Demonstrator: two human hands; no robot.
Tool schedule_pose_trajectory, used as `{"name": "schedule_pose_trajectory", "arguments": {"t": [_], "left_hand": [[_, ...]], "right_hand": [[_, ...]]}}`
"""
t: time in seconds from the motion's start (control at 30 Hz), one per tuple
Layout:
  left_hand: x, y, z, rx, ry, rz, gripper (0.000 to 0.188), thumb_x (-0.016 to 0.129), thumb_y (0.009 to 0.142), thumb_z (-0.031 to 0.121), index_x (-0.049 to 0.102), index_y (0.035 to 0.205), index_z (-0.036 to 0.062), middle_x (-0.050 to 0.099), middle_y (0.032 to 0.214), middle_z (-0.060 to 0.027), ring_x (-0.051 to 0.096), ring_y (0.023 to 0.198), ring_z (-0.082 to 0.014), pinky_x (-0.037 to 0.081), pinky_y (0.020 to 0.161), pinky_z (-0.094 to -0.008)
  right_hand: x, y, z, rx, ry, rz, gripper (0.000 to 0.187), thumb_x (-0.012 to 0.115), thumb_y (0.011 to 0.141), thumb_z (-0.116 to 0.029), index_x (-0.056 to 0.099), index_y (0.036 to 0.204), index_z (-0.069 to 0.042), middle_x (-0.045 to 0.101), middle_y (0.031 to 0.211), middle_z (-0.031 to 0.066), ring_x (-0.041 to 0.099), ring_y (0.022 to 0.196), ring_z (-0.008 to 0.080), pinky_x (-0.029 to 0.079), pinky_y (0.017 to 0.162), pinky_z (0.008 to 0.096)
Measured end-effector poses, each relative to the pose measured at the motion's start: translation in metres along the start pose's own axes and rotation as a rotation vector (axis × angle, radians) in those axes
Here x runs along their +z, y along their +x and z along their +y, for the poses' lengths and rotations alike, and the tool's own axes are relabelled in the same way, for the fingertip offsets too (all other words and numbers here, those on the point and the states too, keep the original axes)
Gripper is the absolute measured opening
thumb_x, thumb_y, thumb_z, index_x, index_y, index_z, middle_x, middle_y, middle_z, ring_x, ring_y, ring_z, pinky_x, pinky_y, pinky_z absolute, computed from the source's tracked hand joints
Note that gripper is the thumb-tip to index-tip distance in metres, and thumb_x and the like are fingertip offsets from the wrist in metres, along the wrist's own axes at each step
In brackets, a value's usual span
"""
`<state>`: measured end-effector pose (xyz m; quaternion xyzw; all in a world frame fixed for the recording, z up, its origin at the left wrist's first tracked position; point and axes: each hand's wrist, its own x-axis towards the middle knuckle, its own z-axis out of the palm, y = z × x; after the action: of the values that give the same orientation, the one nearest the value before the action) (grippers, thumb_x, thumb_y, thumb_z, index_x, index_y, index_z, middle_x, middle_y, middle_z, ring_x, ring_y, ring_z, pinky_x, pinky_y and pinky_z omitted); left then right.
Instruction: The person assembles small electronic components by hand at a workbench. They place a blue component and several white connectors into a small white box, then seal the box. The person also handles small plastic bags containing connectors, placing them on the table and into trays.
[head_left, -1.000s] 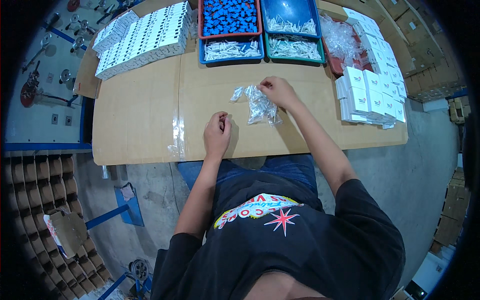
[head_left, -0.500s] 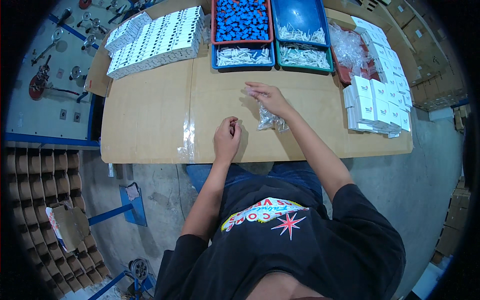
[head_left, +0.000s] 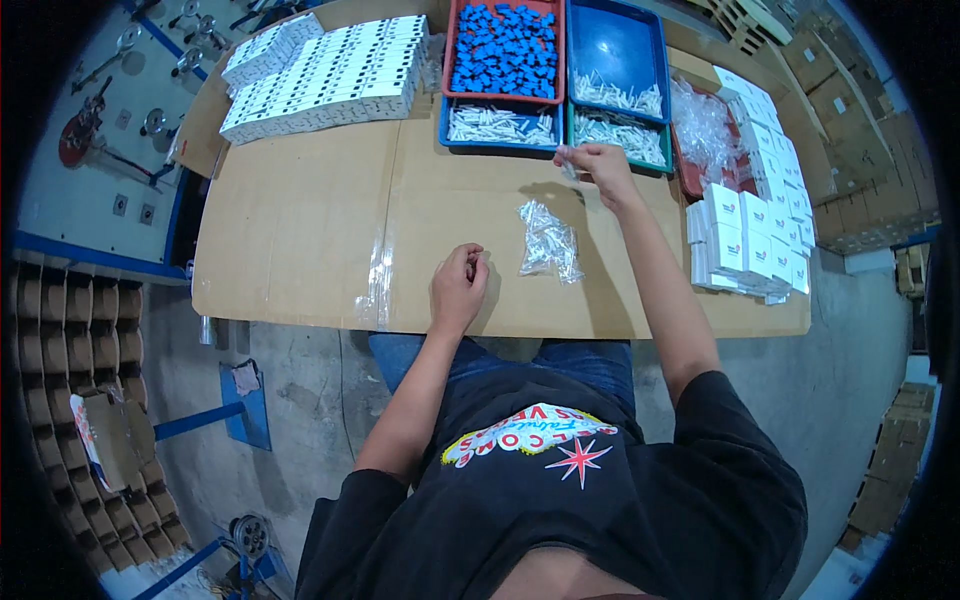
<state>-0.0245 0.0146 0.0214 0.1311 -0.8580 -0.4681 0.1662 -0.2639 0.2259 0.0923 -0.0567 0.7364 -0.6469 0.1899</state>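
My right hand [head_left: 604,175] is raised over the far part of the table, just in front of the trays. Its fingers pinch a small clear plastic bag [head_left: 568,170]; what is inside is too small to make out. Nearer to me, several small clear bags with white pieces [head_left: 548,243] lie in a loose pile on the cardboard. Left of that pile my left hand [head_left: 460,292] rests near the front edge, fingers curled inward. Whatever it holds, if anything, is hidden.
Beyond my hands stand a red tray of blue parts [head_left: 505,55], a blue tray [head_left: 618,45] and lower trays of white plugs [head_left: 500,125]. White boxes [head_left: 330,75] stand in rows at far left. More white boxes [head_left: 745,235] and a red tray of clear bags [head_left: 705,130] are at right.
My right hand has moved right and away from me, off the pile of bags, carrying the small clear bag. My left hand has hardly moved. The whole view has shifted slightly.
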Motion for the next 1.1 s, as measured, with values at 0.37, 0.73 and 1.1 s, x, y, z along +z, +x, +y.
{"name": "schedule_pose_trajectory", "arguments": {"t": [0.37, 0.73, 1.1], "left_hand": [[-0.002, -0.002, -0.003, 0.055, -0.007, 0.063, 0.016, 0.065, 0.091, 0.015, 0.067, 0.104, 0.0075, 0.072, 0.092, -0.0101, 0.069, 0.082, -0.0301, 0.054, 0.078, -0.0432], [-0.006, -0.003, -0.008, 0.070, 0.032, 0.074, 0.015, 0.064, 0.091, 0.018, 0.066, 0.102, 0.0078, 0.072, 0.096, -0.0134, 0.068, 0.089, -0.0349, 0.054, 0.080, -0.0466], [-0.004, -0.004, -0.010, 0.120, 0.077, 0.117, 0.014, 0.065, 0.089, 0.018, 0.065, 0.099, 0.0078, 0.071, 0.091, -0.0133, 0.068, 0.083, -0.0354, 0.053, 0.076, -0.0475]], "right_hand": [[0.021, 0.123, -0.072, 0.350, -0.553, -0.338, 0.022, 0.082, 0.086, -0.023, 0.073, 0.095, -0.005, 0.073, 0.089, 0.0063, 0.068, 0.076, 0.0122, 0.048, 0.053, 0.0263], [0.072, 0.147, -0.091, -0.469, -1.896, -0.371, 0.033, 0.083, 0.067, -0.010, 0.073, 0.097, 0.000, 0.072, 0.104, 0.0223, 0.070, 0.103, 0.0389, 0.057, 0.087, 0.0455], [0.051, 0.134, -0.091, -0.616, -1.474, -0.254, 0.019, 0.068, 0.086, -0.015, 0.074, 0.097, 0.000, 0.071, 0.102, 0.0237, 0.069, 0.097, 0.0403, 0.055, 0.086, 0.0494]]}}
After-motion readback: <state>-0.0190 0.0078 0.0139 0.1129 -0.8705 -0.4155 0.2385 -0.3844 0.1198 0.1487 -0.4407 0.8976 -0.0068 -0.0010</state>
